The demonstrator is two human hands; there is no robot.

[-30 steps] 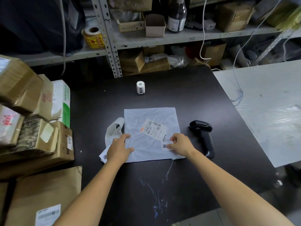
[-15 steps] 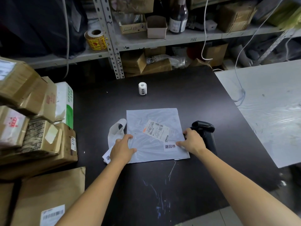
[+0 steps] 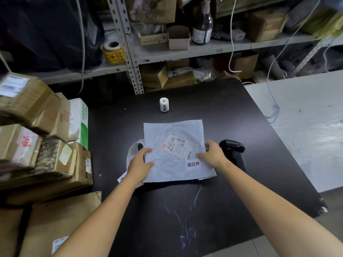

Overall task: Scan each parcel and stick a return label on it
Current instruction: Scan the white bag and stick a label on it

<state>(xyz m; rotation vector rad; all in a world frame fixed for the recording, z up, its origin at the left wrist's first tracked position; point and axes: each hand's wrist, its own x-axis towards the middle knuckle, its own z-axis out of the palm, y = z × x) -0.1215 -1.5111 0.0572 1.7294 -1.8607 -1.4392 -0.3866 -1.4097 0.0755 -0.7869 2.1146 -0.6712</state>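
A flat grey poly-bag parcel (image 3: 172, 156) lies on the black table (image 3: 222, 210), its near edge lifted a little. It bears a shipping label (image 3: 178, 146) and a white return label (image 3: 193, 164) with black characters. My left hand (image 3: 140, 165) grips the parcel's left edge. My right hand (image 3: 213, 154) grips its right edge. A black barcode scanner (image 3: 234, 152) lies just right of my right hand. A small roll of return labels (image 3: 164, 104) stands behind the parcel. A strip of label backing (image 3: 132, 152) lies under my left hand.
Cardboard parcels (image 3: 42, 143) are stacked along the table's left side, with a big one (image 3: 55, 223) at the near left. Metal shelving (image 3: 185, 51) with boxes, a bottle and a yellow tape roll stands behind. A white-covered table (image 3: 306, 123) adjoins on the right.
My right hand left the return label and moved to the parcel's right edge. Both hands now grip the parcel and its near edge has risen.
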